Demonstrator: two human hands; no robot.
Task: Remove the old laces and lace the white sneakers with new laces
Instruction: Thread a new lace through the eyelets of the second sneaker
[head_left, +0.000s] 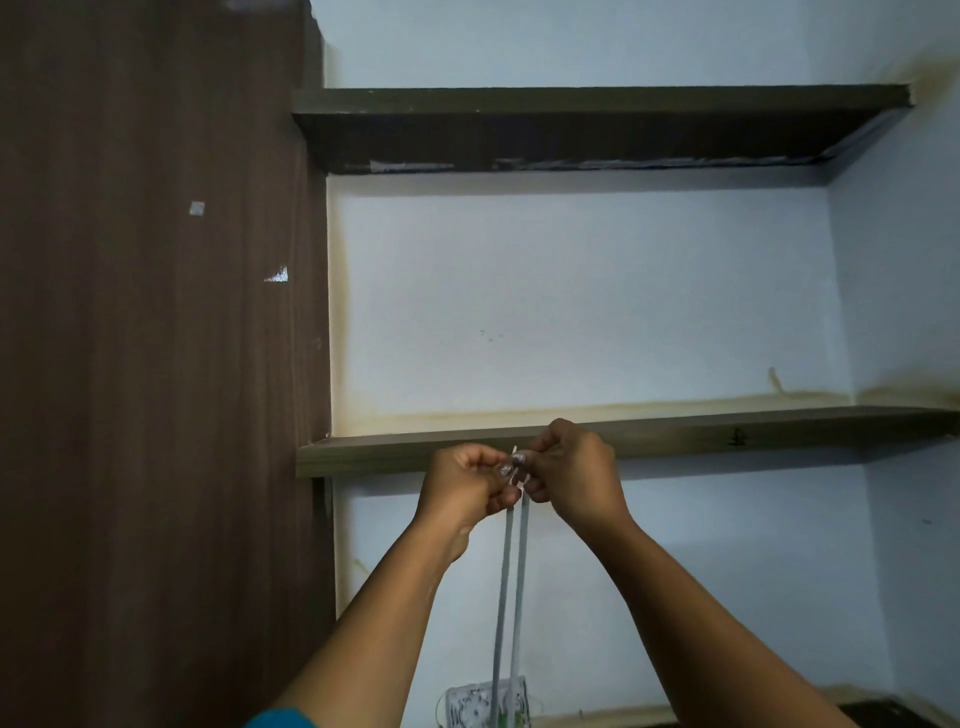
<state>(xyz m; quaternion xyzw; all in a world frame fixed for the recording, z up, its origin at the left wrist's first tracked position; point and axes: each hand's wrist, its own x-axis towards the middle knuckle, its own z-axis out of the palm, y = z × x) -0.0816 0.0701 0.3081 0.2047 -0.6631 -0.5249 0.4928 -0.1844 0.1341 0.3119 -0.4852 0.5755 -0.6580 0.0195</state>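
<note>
Fingers (504, 499) of the left hand (462, 488) and of the right hand (571, 478) are curled, pinching the two ends of a white lace (518, 597) together, raised in front of the person. Its two strands hang straight down toward a white patterned packet (467, 706). No sneaker is in view. This is likely evening the ends of a new lace before threading; next it must come down to a shoe's lowest eyelets. Behind are a dark shelf (675, 434) and a brown cabinet (156, 364).
</note>
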